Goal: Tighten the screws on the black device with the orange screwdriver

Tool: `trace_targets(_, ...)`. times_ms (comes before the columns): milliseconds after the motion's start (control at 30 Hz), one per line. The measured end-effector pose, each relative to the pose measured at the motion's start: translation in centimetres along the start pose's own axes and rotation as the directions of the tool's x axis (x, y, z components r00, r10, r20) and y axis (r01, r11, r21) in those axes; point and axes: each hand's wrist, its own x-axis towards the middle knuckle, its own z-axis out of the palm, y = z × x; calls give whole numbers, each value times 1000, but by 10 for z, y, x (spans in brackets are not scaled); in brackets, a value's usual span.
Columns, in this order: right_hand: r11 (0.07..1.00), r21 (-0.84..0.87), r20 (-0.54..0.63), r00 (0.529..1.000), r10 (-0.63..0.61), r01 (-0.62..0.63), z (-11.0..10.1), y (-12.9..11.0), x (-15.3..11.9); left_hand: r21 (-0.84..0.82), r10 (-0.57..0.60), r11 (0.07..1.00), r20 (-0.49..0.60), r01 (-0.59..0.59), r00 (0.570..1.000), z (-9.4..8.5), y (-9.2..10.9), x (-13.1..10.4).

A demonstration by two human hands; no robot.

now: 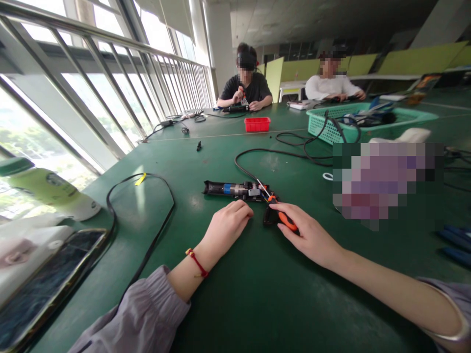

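Observation:
An opened, black, long-bodied electrical device (237, 189) lies on the green table. Its blue and silver barrel-shaped part, a small grey block and wires are exposed, and a black cable leads off from it. In my right hand (307, 231) is a screwdriver (288, 221) with an orange and black handle; its shaft points up and left over the device's right end. My left hand (230, 224) rests at the near edge of the device with curled fingers. Whatever those fingertips hold, if anything, is hidden. A black piece (270, 215) sits beneath the screwdriver.
A green basket (320, 130) of tools and cables stands back right, near a red tray (257, 125). Leftward are a phone (55, 279), a bottle (44, 189) and a looped cable (172, 196). Two people sit across the table. A blurred patch covers something at right.

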Motion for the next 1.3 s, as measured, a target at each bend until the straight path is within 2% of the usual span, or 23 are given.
trace_targets(133, 1000, 20, 17, 1000, 19, -20, -2, -3, 1, -69, -94, 994, -115, 87, 989, 1, -3, 1)
trace_targets(233, 999, 42, 43, 999, 14, -16, -4, -5, 0, -188, -204, 970, -265, 157, 942, 3, -7, 4)
trace_targets(333, 997, 80, 74, 997, -26, 20, -6, -8, -1, -306, -267, 939, -351, 159, 898, 6, -10, 6)
trace_targets(433, 992, 111, 100, 993, -65, 54, -7, -11, -3, -328, -261, 935, -385, 133, 885, 6, -10, 6)
trace_targets(567, 982, 181, 54, 997, -61, 50, -2, -11, -5, -321, -238, 941, -414, 103, 879, 6, -10, 8)
trace_targets(733, 937, 348, 7, 999, 36, -36, 4, -5, -4, -243, -192, 965, -402, 98, 895, 11, -14, 16)
trace_targets(900, 958, 284, 16, 999, 32, -35, 2, -8, -4, -192, -149, 978, -391, 78, 908, 12, -16, 20)
trace_targets(1067, 961, 274, 14, 1000, 26, -29, 2, -9, -4, -102, -41, 995, -358, 5, 933, 12, -15, 19)
trace_targets(1233, 964, 264, 24, 999, 31, -37, 2, -7, -4, -60, -44, 998, -359, 24, 932, 12, -17, 18)
trace_targets(1300, 963, 267, 30, 999, 29, -37, 3, -6, -5, -11, -3, 1000, -347, -1, 938, 11, -18, 18)
